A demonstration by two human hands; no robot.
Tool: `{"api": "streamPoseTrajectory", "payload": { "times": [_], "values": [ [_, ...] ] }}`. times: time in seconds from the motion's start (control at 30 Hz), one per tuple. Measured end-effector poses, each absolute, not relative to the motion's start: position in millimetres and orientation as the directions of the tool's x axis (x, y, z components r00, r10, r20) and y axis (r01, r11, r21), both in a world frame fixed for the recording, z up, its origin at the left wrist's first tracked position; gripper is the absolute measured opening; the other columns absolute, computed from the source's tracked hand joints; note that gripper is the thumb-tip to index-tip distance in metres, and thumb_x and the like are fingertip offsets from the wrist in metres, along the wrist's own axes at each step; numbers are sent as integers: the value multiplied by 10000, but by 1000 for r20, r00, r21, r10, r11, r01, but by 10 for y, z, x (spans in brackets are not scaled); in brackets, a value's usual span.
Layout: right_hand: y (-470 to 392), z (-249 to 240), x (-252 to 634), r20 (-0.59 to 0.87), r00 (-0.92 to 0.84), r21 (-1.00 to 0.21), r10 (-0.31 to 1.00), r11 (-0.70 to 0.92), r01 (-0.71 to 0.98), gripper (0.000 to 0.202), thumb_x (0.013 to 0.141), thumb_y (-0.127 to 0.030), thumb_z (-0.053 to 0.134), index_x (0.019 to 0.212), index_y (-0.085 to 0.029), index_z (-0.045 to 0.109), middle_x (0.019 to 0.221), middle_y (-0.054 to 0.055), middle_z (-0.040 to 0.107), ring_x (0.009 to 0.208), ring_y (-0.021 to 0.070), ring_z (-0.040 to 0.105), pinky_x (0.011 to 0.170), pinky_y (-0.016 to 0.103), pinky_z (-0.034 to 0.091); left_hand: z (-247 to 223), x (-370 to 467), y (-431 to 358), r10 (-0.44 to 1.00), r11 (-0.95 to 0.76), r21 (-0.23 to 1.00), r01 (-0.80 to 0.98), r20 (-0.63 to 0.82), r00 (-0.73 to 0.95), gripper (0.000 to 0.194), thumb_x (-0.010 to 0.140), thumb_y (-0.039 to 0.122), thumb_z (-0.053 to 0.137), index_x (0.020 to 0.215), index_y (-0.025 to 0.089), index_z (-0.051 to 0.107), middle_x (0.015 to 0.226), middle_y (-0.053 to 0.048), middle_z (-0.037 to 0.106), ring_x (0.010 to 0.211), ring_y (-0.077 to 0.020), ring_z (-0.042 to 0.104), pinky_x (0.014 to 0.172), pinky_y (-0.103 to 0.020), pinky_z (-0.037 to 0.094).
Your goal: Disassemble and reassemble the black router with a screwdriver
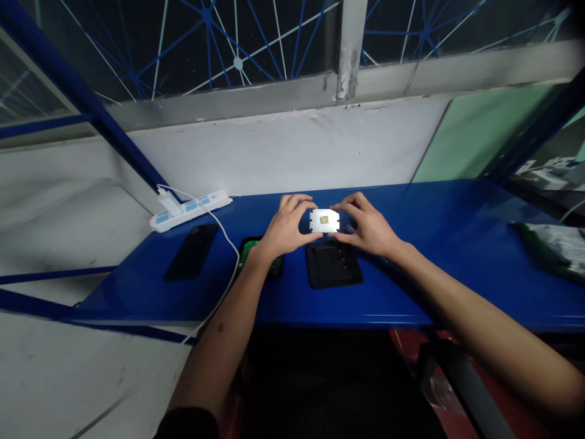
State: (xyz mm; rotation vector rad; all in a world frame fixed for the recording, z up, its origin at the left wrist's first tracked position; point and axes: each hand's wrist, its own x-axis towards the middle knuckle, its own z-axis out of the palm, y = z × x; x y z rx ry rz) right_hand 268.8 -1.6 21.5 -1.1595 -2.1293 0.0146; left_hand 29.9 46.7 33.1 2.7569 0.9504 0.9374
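Between my two hands is a small silvery metal plate (315,224) with notched sides and a tan square pad (324,220) at its centre. My left hand (287,225) pinches its left edge between thumb and fingers. On the opposite edge, my right hand (365,225) grips it the same way. Just below the plate, a black plastic casing half (334,265) lies on the blue table. A green circuit board (247,249) in a black housing sits left of it, partly covered by my left hand and wrist. Something small near my right fingers is too unclear to name.
A black phone (191,252) lies at the left of the blue table (457,244). Behind it stands a white power strip (192,210) with a plugged-in charger, whose white cable (228,241) runs down past my left arm. A clear plastic bag (555,247) lies at the far right.
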Motion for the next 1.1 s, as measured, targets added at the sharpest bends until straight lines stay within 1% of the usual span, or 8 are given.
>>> {"api": "streamPoseTrajectory", "payload": {
  "times": [0.27, 0.4, 0.47, 0.53, 0.63, 0.73, 0.83, 1.1],
  "values": [
    [-20, 208, 2669, 560, -401, -306, 725, 631, 713, 501, 847, -462, 673, 1277, -222, 585, 1143, 133, 539, 1063, 315, 590, 866, 514, 567, 308, 352, 419, 564, -822, 268, 502, 511, 649, 493, 758, 365, 816, 1163, 228, 570, 1296, -78, 558, 1234, -302, 448, 1047, -483, 439],
    [4, 211, 2709, 536, -408, -364, 739, 639, 678, 560, 831, -557, 678, 1289, -246, 594, 1140, 122, 565, 1070, 309, 597, 895, 501, 550, 319, 360, 430, 582, -812, 329, 481, 514, 631, 474, 731, 352, 838, 1114, 226, 589, 1260, -66, 583, 1203, -288, 468, 1037, -471, 434],
    [23, 217, 2733, 529, -400, -398, 748, 635, 662, 544, 881, -585, 604, 1300, -239, 594, 1118, 115, 590, 1055, 293, 602, 913, 483, 533, 344, 367, 423, 597, -802, 377, 464, 517, 613, 459, 727, 358, 840, 1092, 236, 592, 1246, -58, 595, 1191, -282, 486, 1029, -471, 436],
    [43, 221, 2749, 533, -364, -403, 764, 607, 685, 486, 972, -551, 457, 1288, -213, 606, 1073, 112, 619, 1021, 279, 603, 910, 469, 514, 376, 374, 389, 616, -787, 424, 448, 510, 600, 444, 730, 385, 835, 1073, 243, 592, 1244, -55, 602, 1185, -282, 500, 1019, -476, 440],
    [78, 204, 2754, 536, -288, -328, 794, 510, 795, 482, 1019, -501, 348, 1203, -185, 662, 982, 111, 658, 947, 278, 599, 872, 461, 484, 396, 373, 273, 648, -757, 475, 448, 461, 607, 419, 730, 409, 825, 1036, 247, 588, 1229, -54, 615, 1162, -288, 518, 989, -480, 453],
    [116, 160, 2755, 515, -240, -213, 823, 394, 894, 436, 995, -500, 428, 1142, -188, 695, 961, 117, 687, 912, 282, 597, 828, 439, 460, 355, 352, 116, 690, -715, 504, 485, 394, 607, 427, 706, 386, 837, 1006, 243, 570, 1224, -54, 621, 1136, -291, 533, 991, -490, 443],
    [145, 117, 2769, 474, -248, -129, 845, 346, 929, 397, 984, -475, 468, 1149, -191, 692, 1003, 123, 708, 946, 291, 595, 810, 420, 444, 286, 335, -6, 715, -686, 507, 523, 332, 615, 396, 707, 393, 831, 971, 248, 574, 1235, -53, 614, 1162, -309, 519, 985, -502, 445],
    [162, 101, 2839, 448, -274, -72, 851, 340, 938, 333, 964, -428, 506, 1068, -196, 721, 968, 123, 728, 929, 305, 586, 777, 426, 419, 228, 415, -89, 723, -677, 464, 570, 276, 634, 405, 671, 455, 861, 909, 238, 614, 1201, -66, 621, 1162, -326, 510, 980, -519, 467]
  ]
}}
